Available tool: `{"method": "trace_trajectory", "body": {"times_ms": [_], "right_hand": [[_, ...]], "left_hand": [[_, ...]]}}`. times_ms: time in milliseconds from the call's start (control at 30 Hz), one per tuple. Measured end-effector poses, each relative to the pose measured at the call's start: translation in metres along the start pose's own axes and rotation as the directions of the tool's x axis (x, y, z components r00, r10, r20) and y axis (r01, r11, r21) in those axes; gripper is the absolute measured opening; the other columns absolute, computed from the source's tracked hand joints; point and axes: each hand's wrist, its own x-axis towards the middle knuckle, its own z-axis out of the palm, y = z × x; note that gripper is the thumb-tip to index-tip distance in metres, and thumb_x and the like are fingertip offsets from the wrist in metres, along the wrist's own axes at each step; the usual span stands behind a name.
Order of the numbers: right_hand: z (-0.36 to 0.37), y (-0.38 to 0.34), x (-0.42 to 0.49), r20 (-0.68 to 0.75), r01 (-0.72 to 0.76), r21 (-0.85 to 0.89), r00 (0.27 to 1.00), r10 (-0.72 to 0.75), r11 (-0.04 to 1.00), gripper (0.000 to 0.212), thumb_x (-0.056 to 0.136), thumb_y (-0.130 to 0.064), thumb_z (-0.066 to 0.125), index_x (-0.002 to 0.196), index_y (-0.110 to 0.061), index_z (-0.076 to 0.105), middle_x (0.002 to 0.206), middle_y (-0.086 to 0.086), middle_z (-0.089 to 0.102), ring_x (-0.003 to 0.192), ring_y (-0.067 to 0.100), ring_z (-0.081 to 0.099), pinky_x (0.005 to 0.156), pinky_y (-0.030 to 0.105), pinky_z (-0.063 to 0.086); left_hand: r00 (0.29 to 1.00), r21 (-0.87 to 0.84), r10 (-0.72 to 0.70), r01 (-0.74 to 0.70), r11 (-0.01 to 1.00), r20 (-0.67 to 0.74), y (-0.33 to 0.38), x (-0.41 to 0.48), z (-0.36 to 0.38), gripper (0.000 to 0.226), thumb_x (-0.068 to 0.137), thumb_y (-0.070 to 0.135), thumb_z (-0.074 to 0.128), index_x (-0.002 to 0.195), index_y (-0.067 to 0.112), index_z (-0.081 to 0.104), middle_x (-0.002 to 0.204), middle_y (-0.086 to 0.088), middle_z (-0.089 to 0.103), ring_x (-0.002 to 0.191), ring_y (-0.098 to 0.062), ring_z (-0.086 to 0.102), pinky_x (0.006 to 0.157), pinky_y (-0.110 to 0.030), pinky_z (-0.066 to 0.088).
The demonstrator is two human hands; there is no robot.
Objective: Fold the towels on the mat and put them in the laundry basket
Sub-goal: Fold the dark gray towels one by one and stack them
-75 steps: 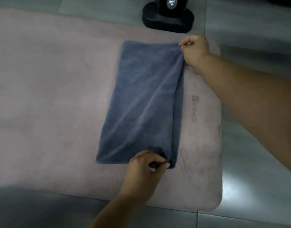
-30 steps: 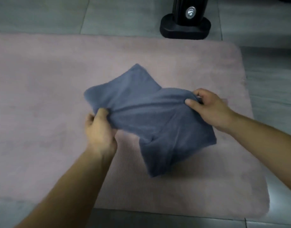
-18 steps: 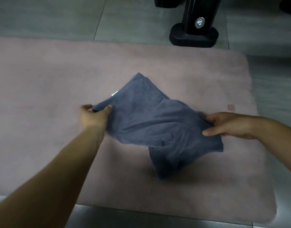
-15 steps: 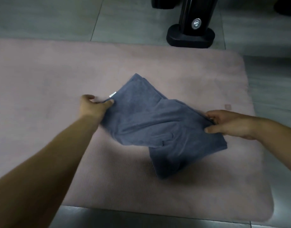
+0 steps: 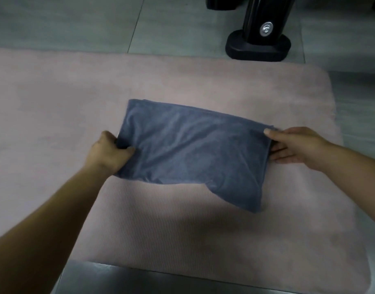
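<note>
Glossy black stand base (image 5: 257,48) sitting at 1 o'clock, beyond pink ribbed mat (image 5: 161,230). Left hand (image 5: 108,152) gripping folded blue-grey plush towel (image 5: 193,149) at 9 o'clock, right hand (image 5: 296,145) pinching it at 3.

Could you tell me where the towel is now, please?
In the head view, the towel lies centrally on the mat, gripped by the left hand and right hand.

Tiled floor (image 5: 76,22): pink mat (image 5: 55,92), black stand base (image 5: 257,49).
</note>
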Motion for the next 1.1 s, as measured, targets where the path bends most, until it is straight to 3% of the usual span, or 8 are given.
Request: {"method": "trace_trajectory", "body": {"times_ms": [233, 333, 467, 633, 767, 900, 967, 1100], "right_hand": [[0.036, 0.003, -0.019, 0.010, -0.078, 0.065, 0.997, 0.078, 0.995, 0.025, 0.086, -0.030, 0.076, 0.100, -0.012, 0.066, 0.101, 0.012, 0.072, 0.088, 0.027, 0.070, 0.068, 0.034, 0.057], [0.063, 0.016, -0.026, -0.206, 0.047, -0.086, 0.976, -0.064, 0.995, 0.017, 0.096, -0.022, 0.059, 0.094, -0.006, 0.062, 0.089, 0.008, 0.068, 0.078, 0.022, 0.064, 0.064, 0.034, 0.056], [0.064, 0.028, -0.023, -0.485, 0.146, -0.253, 0.836, -0.256, 0.956, 0.015, 0.103, -0.021, 0.040, 0.097, -0.009, 0.047, 0.083, 0.006, 0.053, 0.074, 0.024, 0.051, 0.063, 0.031, 0.039], [0.037, 0.021, -0.014, -0.329, 0.111, -0.522, 0.888, -0.320, 0.845, 0.020, 0.105, -0.026, 0.039, 0.109, -0.007, 0.045, 0.085, 0.009, 0.050, 0.075, 0.026, 0.045, 0.069, 0.034, 0.034], [0.041, 0.020, -0.028, -0.388, 0.090, -0.296, 0.899, -0.206, 0.951, 0.042, 0.099, -0.048, 0.051, 0.116, -0.009, 0.048, 0.095, 0.005, 0.054, 0.085, 0.024, 0.050, 0.074, 0.032, 0.037], [0.049, 0.055, -0.047, -0.379, 0.064, -0.182, 0.916, -0.130, 0.981, 0.029, 0.094, -0.033, 0.062, 0.105, -0.007, 0.055, 0.081, -0.003, 0.057, 0.078, 0.022, 0.057, 0.075, 0.030, 0.040], [0.051, 0.068, -0.050, -0.359, 0.055, -0.245, 0.922, -0.143, 0.968, 0.026, 0.095, -0.026, 0.060, 0.110, -0.007, 0.051, 0.085, 0.002, 0.059, 0.081, 0.026, 0.061, 0.073, 0.032, 0.043], [0.048, 0.072, -0.051, -0.333, 0.044, -0.537, 0.906, -0.260, 0.842, 0.039, 0.095, -0.024, 0.059, 0.125, -0.007, 0.041, 0.115, 0.017, 0.054, 0.088, 0.038, 0.061, 0.069, 0.038, 0.046]], "left_hand": [[0.997, -0.117, 0.082, -0.082, 0.990, -0.010, 0.024, 0.015, -0.001, 0.055, 0.089, 0.040, 0.070, 0.132, 0.011, 0.051, 0.125, -0.012, 0.063, 0.110, -0.033, 0.058, 0.084, -0.037, 0.042], [0.994, -0.051, 0.100, -0.102, 0.993, -0.038, 0.019, 0.010, 0.006, 0.055, 0.092, 0.048, 0.060, 0.132, 0.012, 0.047, 0.122, -0.013, 0.063, 0.104, -0.034, 0.059, 0.083, -0.040, 0.045], [0.980, -0.008, 0.067, -0.070, 0.998, -0.187, 0.003, -0.012, 0.026, 0.051, 0.094, 0.053, 0.053, 0.119, 0.009, 0.046, 0.111, -0.022, 0.065, 0.098, -0.044, 0.062, 0.082, -0.049, 0.052], [0.984, -0.020, 0.028, -0.032, 0.999, -0.173, 0.003, -0.017, 0.033, 0.052, 0.094, 0.056, 0.051, 0.112, 0.006, 0.054, 0.108, -0.020, 0.067, 0.099, -0.042, 0.062, 0.079, -0.043, 0.049], [0.992, 0.004, 0.006, -0.006, 1.000, -0.125, 0.003, -0.019, 0.031, 0.056, 0.093, 0.062, 0.047, 0.106, 0.009, 0.057, 0.095, -0.012, 0.062, 0.091, -0.037, 0.060, 0.077, -0.040, 0.049], [0.998, -0.046, 0.034, -0.037, 0.998, -0.062, -0.004, -0.024, 0.032, 0.046, 0.092, 0.060, 0.051, 0.100, 0.015, 0.055, 0.088, -0.002, 0.059, 0.074, -0.021, 0.055, 0.065, -0.034, 0.045], [0.996, -0.049, 0.030, -0.034, 0.998, -0.080, -0.006, -0.027, 0.034, 0.046, 0.092, 0.058, 0.054, 0.104, 0.014, 0.055, 0.086, 0.000, 0.058, 0.070, -0.018, 0.052, 0.061, -0.033, 0.041], [0.981, 0.012, 0.033, -0.032, 0.999, -0.193, -0.009, -0.027, 0.038, 0.057, 0.086, 0.058, 0.062, 0.110, 0.008, 0.050, 0.108, -0.013, 0.058, 0.093, -0.035, 0.056, 0.081, -0.047, 0.050]]}}
